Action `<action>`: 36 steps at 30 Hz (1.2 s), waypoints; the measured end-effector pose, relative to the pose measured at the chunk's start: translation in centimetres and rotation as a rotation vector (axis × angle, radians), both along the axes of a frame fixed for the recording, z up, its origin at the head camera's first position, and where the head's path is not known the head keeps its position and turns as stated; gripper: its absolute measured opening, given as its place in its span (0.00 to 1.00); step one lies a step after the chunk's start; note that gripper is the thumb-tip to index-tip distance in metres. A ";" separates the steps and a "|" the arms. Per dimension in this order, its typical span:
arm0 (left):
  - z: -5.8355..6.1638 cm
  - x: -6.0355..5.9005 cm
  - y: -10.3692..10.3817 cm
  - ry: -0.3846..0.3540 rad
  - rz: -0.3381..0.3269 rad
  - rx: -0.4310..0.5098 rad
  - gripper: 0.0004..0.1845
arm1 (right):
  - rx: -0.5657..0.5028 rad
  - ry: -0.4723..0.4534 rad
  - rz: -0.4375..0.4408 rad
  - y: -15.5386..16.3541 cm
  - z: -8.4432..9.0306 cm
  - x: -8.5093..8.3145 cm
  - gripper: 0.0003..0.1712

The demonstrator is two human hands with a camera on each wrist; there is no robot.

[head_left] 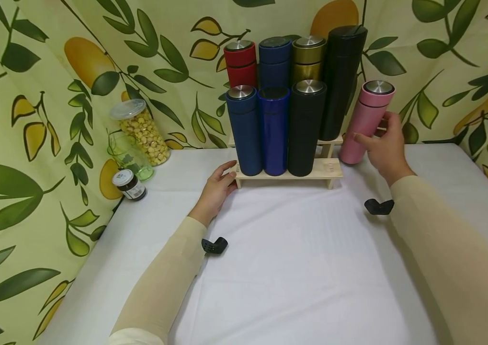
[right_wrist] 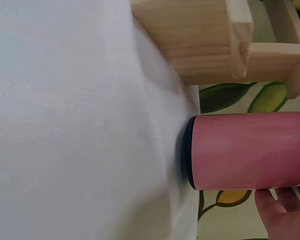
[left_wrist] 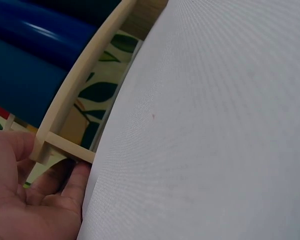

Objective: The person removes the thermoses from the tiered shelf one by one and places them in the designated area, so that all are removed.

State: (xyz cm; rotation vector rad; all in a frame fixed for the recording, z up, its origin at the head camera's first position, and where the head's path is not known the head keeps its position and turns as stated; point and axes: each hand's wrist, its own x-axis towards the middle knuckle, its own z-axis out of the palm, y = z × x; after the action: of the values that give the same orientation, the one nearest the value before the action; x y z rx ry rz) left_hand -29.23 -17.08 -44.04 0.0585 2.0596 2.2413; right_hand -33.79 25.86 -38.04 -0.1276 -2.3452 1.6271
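Observation:
A wooden two-tier rack [head_left: 312, 170] stands at the back of the white table and holds several upright flasks: blue and black ones in front, red, blue, gold and a tall black one [head_left: 342, 81] behind. My left hand [head_left: 215, 191] holds the rack's left end, with thumb and fingers around its corner [left_wrist: 45, 150]. Just right of the rack, my right hand [head_left: 383, 148] grips a pink flask [head_left: 362, 124] with a steel cap. The flask leans, its base on the cloth [right_wrist: 190, 150] beside the rack's foot [right_wrist: 200, 45]. Only the fingertips [right_wrist: 285, 215] show in the right wrist view.
At the back left stand a clear jar of nuts [head_left: 142, 132], a green glass [head_left: 129, 155] and a small dark-lidded jar [head_left: 129, 184]. A leaf-print curtain [head_left: 32, 120] closes in the left and back. White cloth [head_left: 295, 268] covers the table in front of the rack.

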 end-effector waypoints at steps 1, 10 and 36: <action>0.0 0.0 0.0 0.001 -0.001 -0.002 0.26 | 0.001 -0.005 0.000 -0.1 -0.1 0.0 0.45; 0.2 -0.1 0.1 0.011 -0.004 -0.002 0.26 | -0.011 -0.017 0.036 -0.2 -0.7 -0.3 0.46; 0.1 0.0 0.1 0.005 -0.005 -0.007 0.26 | -0.066 0.016 0.020 1.0 0.8 2.6 0.43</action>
State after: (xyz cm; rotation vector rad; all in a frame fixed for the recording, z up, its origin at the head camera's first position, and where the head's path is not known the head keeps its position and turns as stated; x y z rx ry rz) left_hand -29.19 -17.00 -43.98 0.0685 2.0672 2.2335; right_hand -31.16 26.84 -37.21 -0.1046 -2.2887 1.7091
